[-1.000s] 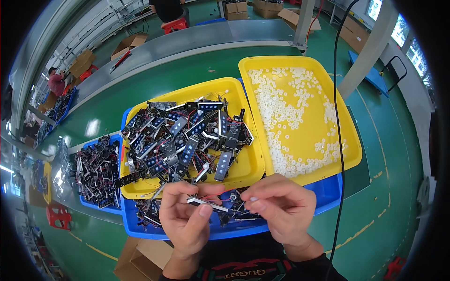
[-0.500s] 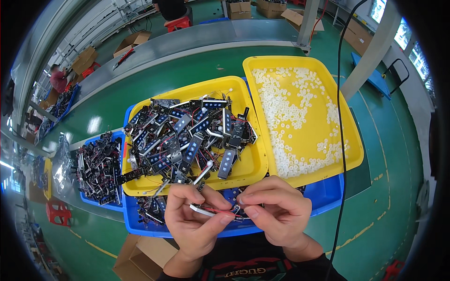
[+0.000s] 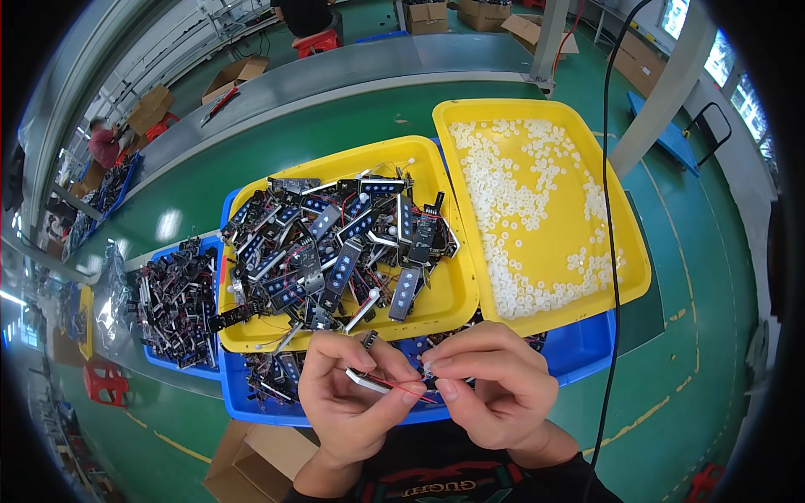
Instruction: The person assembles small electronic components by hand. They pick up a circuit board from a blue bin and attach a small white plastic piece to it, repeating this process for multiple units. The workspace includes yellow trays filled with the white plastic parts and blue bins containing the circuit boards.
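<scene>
Near the lower middle, my left hand (image 3: 356, 394) is closed around a small circuit-board assembly (image 3: 366, 380) with a white strip and thin red wires (image 3: 411, 390). The wires run out past my left thumb. Close beside it, my right hand (image 3: 495, 386) pinches a small whitish part (image 3: 428, 367) between thumb and fingers; its exact kind is too small to tell. Both hands are in front of the yellow tray (image 3: 457, 314) piled with similar board assemblies (image 3: 323, 243). To its right stands a second yellow tray (image 3: 553, 239) with many small white rings (image 3: 511, 197).
A blue tray (image 3: 579, 352) lies under the yellow ones, and a smaller blue tray (image 3: 180, 360) of assemblies stands at the left. A black cable (image 3: 610, 226) hangs down on the right. An open cardboard box (image 3: 251, 461) is below. Two people (image 3: 105, 144) sit farther off.
The left hand's assembly has tipped slightly, and its red wires now reach out below the right fingertips. A whitish part shows more plainly at the right fingertips, slightly apart from the left thumb.
</scene>
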The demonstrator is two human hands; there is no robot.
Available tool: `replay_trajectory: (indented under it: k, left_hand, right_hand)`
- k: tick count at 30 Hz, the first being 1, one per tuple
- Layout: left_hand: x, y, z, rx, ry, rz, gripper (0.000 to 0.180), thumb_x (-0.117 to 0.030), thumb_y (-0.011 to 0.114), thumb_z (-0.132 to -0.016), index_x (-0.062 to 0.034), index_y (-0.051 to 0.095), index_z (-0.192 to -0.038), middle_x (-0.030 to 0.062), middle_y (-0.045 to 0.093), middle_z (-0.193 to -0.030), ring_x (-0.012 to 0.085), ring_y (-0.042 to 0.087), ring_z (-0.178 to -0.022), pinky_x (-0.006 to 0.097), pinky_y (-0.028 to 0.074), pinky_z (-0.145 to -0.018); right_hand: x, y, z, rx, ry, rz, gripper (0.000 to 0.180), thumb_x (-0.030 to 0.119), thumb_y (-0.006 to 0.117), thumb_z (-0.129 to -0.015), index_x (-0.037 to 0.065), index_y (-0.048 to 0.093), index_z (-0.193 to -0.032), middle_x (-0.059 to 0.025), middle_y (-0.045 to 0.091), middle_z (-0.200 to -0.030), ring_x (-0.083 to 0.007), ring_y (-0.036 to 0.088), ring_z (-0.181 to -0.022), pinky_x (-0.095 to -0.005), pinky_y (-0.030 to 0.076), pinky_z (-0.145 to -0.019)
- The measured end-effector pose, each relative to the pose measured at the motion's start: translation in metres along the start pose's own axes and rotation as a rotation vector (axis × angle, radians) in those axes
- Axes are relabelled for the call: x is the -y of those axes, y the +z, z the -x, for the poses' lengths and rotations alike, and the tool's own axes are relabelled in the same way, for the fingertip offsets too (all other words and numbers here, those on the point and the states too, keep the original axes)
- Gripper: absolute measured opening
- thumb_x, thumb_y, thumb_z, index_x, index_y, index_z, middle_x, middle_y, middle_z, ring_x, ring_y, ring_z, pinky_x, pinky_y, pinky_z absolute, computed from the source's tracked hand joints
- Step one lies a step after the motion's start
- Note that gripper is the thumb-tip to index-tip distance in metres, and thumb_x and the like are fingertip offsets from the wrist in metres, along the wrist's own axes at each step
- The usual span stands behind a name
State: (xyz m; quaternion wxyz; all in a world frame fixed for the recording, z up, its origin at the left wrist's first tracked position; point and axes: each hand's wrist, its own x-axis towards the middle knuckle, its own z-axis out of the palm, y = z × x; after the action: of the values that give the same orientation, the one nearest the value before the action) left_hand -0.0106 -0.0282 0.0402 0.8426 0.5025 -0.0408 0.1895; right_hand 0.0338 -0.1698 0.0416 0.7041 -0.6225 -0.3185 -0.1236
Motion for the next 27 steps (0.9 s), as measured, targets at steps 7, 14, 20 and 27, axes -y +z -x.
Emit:
replay_trajectory:
  k: [7, 14, 20, 27]
  left_hand:
    - [0.001, 0.001, 0.001, -0.01, -0.014, 0.028, 0.042, 0.014, 0.07, -0.074, -0.0038, 0.04, -0.097, 0.0183, 0.062, -0.083, 0.0181, 0.063, -0.075, 0.027, 0.053, -0.069]
    - [0.005, 0.001, -0.001, -0.019, 0.031, 0.009, 0.04, 0.015, 0.069, -0.075, -0.0037, 0.04, -0.096, 0.0186, 0.062, -0.083, 0.0182, 0.063, -0.075, 0.027, 0.053, -0.068]
    - [0.005, -0.003, 0.0, 0.011, 0.062, -0.034, 0.039, 0.014, 0.069, -0.075, -0.0032, 0.041, -0.096, 0.0193, 0.063, -0.085, 0.0207, 0.065, -0.079, 0.03, 0.054, -0.072]
    - [0.003, -0.005, 0.002, 0.074, 0.081, -0.103, 0.038, 0.015, 0.069, -0.075, -0.0019, 0.043, -0.097, 0.0185, 0.063, -0.088, 0.0226, 0.066, -0.086, 0.03, 0.053, -0.075]
  right_hand:
    - [-0.001, -0.002, 0.003, 0.004, 0.099, -0.185, 0.023, -0.008, 0.072, -0.076, -0.006, 0.066, -0.098, -0.016, 0.066, -0.094, -0.0191, 0.065, -0.082, -0.0273, 0.051, -0.071]
    - [-0.005, 0.005, 0.008, -0.064, 0.162, -0.297, 0.027, -0.009, 0.071, -0.078, -0.006, 0.063, -0.104, -0.0129, 0.064, -0.092, -0.0155, 0.062, -0.08, -0.0254, 0.049, -0.072]
    - [-0.001, 0.009, 0.007, -0.094, 0.142, -0.284, 0.032, -0.011, 0.07, -0.078, -0.006, 0.059, -0.108, -0.0138, 0.064, -0.093, -0.016, 0.063, -0.082, -0.0269, 0.05, -0.075]
    - [0.002, 0.014, 0.016, -0.161, 0.173, -0.369, 0.026, -0.014, 0.065, -0.08, -0.007, 0.054, -0.103, -0.0175, 0.063, -0.092, -0.02, 0.064, -0.084, -0.0297, 0.052, -0.076]
